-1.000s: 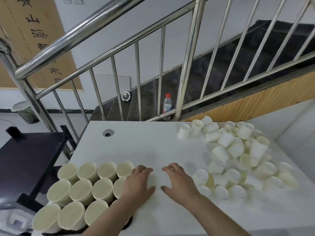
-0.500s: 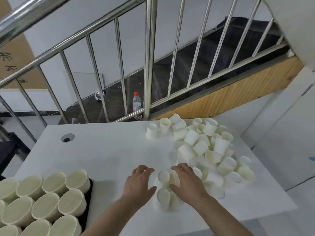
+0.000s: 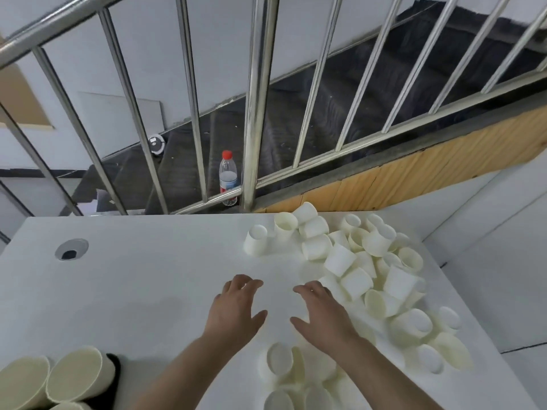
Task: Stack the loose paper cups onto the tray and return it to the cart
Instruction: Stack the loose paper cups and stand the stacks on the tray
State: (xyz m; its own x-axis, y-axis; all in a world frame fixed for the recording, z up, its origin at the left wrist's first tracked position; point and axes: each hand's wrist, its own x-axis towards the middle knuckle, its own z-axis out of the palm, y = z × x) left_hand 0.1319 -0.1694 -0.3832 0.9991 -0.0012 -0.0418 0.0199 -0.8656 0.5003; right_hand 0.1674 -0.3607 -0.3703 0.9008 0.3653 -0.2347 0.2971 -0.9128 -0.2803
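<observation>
Head view recorded both hands, left (image 3: 236,309) and right (image 3: 321,313), spread flat, grip empty, on the white counter (image 3: 142,279) beside scattered white paper cups (image 3: 355,261); gathering judged underway, next requiring nesting cups toward the black tray (image 3: 114,371).

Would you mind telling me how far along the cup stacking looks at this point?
Done: some cups already stand on the black tray at the lower left. In hand: nothing; the left hand and right hand are spread, empty, beside the loose cups. Left: that large scattered pile on the white table, then returning the tray.
</observation>
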